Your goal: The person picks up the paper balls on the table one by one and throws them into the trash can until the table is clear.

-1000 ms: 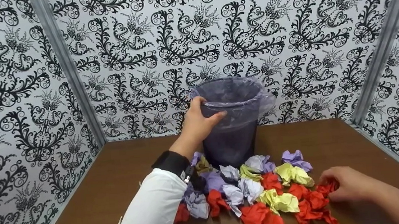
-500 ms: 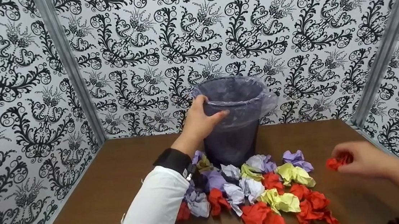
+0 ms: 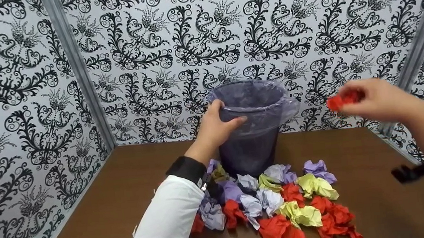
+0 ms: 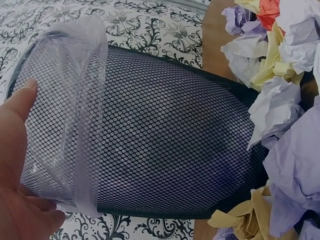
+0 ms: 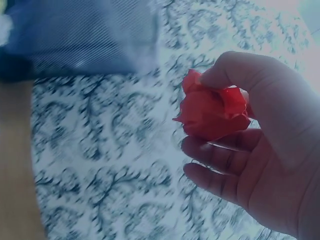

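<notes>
A dark mesh wastebasket [image 3: 251, 150] with a clear plastic liner [image 3: 262, 120] folded over its rim stands upright on the table. My left hand [image 3: 216, 126] grips the near left part of that rim, thumb on the outer side over the liner. In the left wrist view the mesh wall fills the middle. Up in the air to the right of the basket, my right hand [image 3: 375, 99] pinches a crumpled red paper [image 3: 343, 101]. The right wrist view shows this red paper [image 5: 212, 110] between thumb and fingers, apart from the basket.
Several crumpled papers lie in front of the basket: red [image 3: 279, 231], yellow [image 3: 301, 214], white [image 3: 270, 201] and purple [image 3: 320, 171]. The brown table [image 3: 127, 203] meets patterned walls [image 3: 145, 63] behind and at both sides.
My right hand has picked the red paper from the right end of the pile and lifted it up to about rim height. My left hand stays on the rim.
</notes>
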Tool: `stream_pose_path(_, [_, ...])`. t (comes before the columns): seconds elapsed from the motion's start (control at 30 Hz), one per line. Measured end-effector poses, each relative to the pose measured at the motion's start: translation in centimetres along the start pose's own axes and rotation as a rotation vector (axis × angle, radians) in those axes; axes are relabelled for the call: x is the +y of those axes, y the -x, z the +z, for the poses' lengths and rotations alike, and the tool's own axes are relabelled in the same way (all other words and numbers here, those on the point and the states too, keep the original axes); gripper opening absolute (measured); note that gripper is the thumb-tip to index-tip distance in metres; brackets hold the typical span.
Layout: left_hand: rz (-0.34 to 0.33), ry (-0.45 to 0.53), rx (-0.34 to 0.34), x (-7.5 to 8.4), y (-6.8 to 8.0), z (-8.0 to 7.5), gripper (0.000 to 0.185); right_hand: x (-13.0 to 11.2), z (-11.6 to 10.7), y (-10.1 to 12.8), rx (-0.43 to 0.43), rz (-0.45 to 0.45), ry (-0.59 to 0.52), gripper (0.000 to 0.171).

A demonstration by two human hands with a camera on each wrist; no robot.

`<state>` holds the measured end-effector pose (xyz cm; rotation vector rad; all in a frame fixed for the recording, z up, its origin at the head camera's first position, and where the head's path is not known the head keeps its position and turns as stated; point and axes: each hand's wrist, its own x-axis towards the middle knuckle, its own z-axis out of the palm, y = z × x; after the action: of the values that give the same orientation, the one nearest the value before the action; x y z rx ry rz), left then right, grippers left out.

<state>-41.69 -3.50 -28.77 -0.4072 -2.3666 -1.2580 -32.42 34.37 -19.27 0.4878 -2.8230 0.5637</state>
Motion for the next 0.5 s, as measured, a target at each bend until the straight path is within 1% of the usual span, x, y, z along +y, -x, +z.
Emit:
stream_pose_path(0.1, [-0.005,0.002,0.001,-0.1,0.0,0.0,0.061,-2.2,-0.9,-2.1,0.037,-0.002,-0.021,0.029])
stream_pose_path(0.23, [-0.009,-0.002,0.007,-0.1,0.0,-0.1,0.06,-4.7,-1.5,-5.0,0.072,-0.028,-0.042,0.035])
stream_pose_path(0.33, [-0.013,-0.005,0.004,-0.1,0.0,-0.1,0.06,-6.4,-1.6,-7.0,0.082,-0.044,-0.045,0.041])
stream_pose_path(0.5, [-0.014,-0.01,0.001,0.0,0.0,0.0,0.061,-8.7,-0.9,-9.9,0.091,-0.057,-0.09,0.047])
